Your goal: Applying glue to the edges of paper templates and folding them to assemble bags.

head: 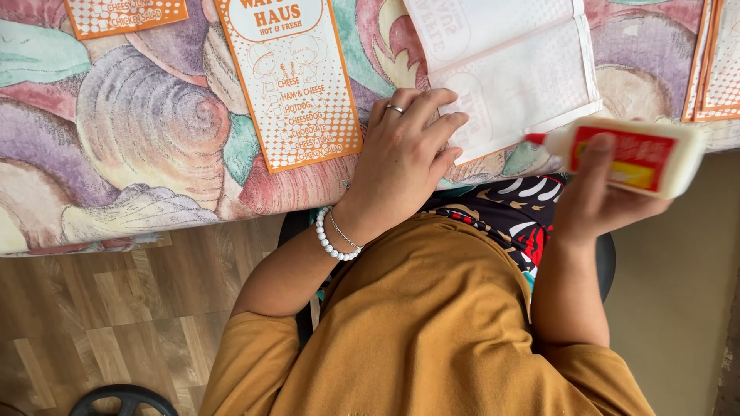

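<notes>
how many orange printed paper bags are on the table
4 at least: one flat beside the left hand, one at the top left edge, one turned pale side up under that hand's fingertips, and a stack at the right edge that may hide more.

**Around the work: printed sleeves, patterned cloth, wood floor**

A cloth [139, 115] with large swirls in purple, pink, teal and cream covers the surface and hangs over its near edge. On it lies an orange-and-white paper sleeve [289, 81], flat and slightly tilted, printed with dots and two small cartoon figures. Another orange sleeve [123, 15] is cut off by the top edge of the view, well apart to the left. More orange-edged sleeves [713, 62] lie stacked at the far right. Below the cloth runs a wood-plank floor [116, 308], with a dark round chair base [123, 400] at the bottom left. A tan floor area [678, 308] shows at the right.
</notes>
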